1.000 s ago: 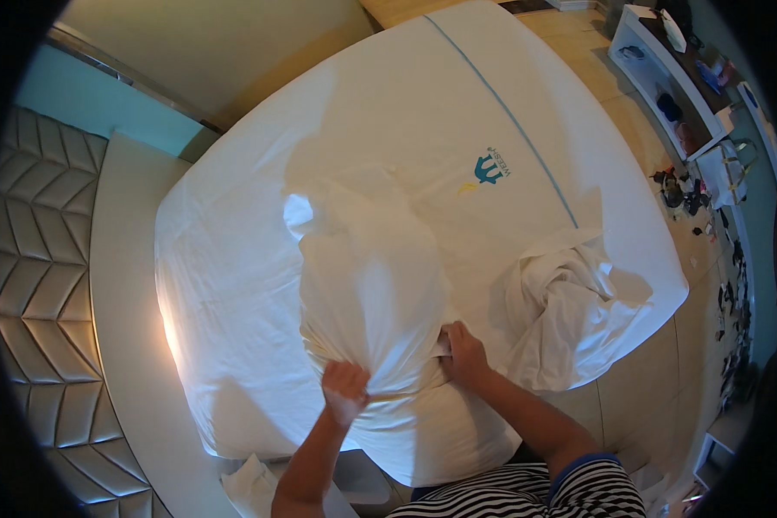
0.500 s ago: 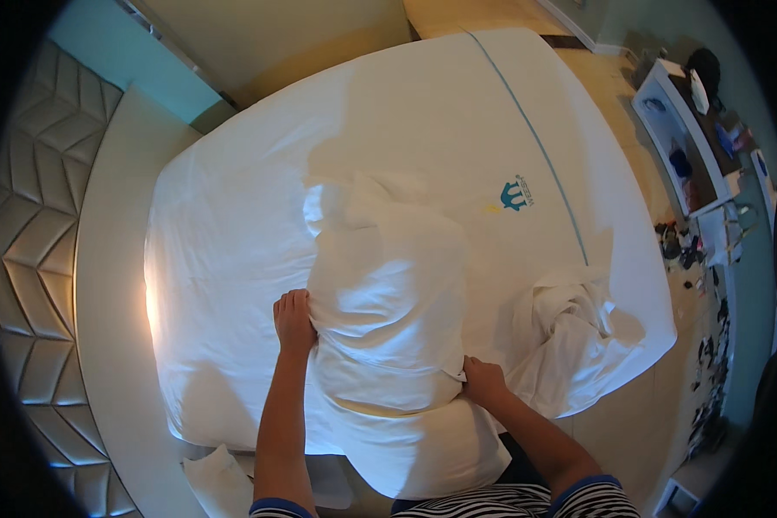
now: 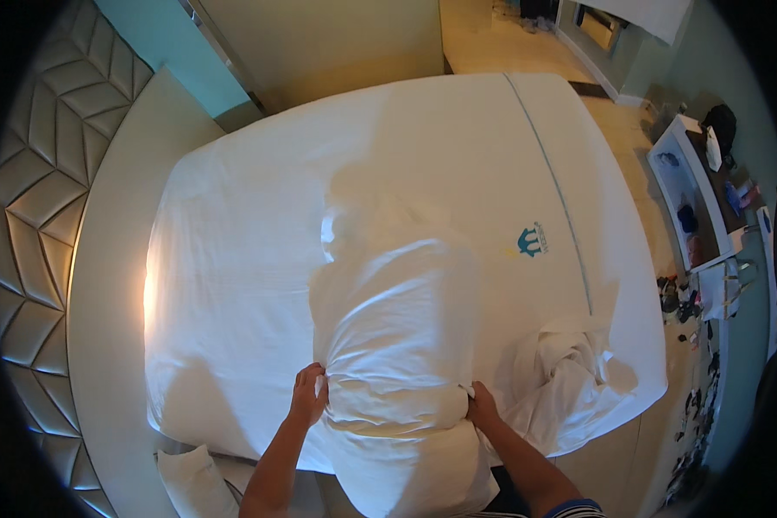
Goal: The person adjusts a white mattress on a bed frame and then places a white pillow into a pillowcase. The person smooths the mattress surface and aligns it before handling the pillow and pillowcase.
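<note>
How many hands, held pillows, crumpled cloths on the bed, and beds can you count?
Hands: 2, the left hand and the right hand
Held white pillow: 1
Crumpled white cloth: 1
White bed: 1
Total: 5

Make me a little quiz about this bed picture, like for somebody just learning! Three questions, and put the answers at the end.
1. Which thing lies on the bed to the right of the white bundle?
A: a red blanket
B: a crumpled white cloth
C: a green towel

2. On which side of the picture is the padded zigzag panel?

3. True or false: the left hand and the right hand both grip the white bundle.

Key:
1. B
2. Left
3. True
</note>
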Demonstrator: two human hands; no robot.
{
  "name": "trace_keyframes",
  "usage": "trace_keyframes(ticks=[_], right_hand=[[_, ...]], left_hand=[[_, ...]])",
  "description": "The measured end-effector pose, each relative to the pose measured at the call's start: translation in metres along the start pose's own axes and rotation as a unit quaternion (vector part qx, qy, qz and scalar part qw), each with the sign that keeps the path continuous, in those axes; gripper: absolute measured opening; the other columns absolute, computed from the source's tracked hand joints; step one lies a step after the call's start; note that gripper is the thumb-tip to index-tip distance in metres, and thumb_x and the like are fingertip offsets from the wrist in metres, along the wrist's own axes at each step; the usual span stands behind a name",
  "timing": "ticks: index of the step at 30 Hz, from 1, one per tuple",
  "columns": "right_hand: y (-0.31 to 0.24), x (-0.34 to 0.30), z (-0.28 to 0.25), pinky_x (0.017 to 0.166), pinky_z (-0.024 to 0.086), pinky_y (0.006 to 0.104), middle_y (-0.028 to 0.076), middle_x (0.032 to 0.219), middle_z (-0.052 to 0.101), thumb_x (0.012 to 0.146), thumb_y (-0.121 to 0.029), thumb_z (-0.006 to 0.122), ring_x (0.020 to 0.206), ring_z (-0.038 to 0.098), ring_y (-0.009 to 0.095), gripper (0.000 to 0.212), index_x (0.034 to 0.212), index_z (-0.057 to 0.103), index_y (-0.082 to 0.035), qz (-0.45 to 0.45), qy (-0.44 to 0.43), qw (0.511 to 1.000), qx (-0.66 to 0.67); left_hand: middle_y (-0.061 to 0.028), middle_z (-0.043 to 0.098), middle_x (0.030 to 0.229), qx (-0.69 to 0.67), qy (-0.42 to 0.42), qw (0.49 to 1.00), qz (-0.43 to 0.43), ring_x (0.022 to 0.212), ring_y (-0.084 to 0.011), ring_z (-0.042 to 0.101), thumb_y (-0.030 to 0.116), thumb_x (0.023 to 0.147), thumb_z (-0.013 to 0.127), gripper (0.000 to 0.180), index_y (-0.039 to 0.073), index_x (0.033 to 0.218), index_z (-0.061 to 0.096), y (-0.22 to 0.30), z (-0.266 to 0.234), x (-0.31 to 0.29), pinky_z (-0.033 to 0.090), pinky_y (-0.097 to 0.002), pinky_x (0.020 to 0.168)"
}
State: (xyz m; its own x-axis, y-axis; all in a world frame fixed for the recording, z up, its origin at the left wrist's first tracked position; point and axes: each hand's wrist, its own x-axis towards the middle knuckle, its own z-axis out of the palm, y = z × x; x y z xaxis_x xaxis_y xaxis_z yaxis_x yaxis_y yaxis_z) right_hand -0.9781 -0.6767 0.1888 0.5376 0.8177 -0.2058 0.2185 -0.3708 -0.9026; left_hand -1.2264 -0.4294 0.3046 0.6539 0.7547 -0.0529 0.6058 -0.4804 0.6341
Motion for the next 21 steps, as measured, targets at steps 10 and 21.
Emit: trace_keyframes(ticks=[10,21], right_hand=[[-0.021,0.012,0.035,0.073,0.044,0.0287,0.008,0.098,0.056,0.081,-0.010,0.049,0.087,0.054,0.016,0.022,0.101,0.052,0.000,-0.036,0.015,0.968,0.249],[-0.193,-0.015,-0.046,0.071,0.045,0.0262,0.008,0.089,0.059,0.079,0.001,0.038,0.082,0.055,0.014,0.027,0.104,0.049,0.002,-0.012,0.036,0.916,0.400]], left_hand=[[-0.0118,0.032,0.120,-0.286,-0.083,0.909,-0.292,0.112,-0.0237,0.032,0.044,0.086,0.038,0.058,0.009,0.126,0.014,0.003,0.048,0.012,0.028,-0.0335,0.093],[-0.0074,0.042,0.113,-0.625,-0.126,0.739,-0.218,0.104,-0.0220,0.044,0.043,0.086,0.034,0.052,0.008,0.123,0.026,0.047,0.028,0.014,0.041,-0.0360,0.080]])
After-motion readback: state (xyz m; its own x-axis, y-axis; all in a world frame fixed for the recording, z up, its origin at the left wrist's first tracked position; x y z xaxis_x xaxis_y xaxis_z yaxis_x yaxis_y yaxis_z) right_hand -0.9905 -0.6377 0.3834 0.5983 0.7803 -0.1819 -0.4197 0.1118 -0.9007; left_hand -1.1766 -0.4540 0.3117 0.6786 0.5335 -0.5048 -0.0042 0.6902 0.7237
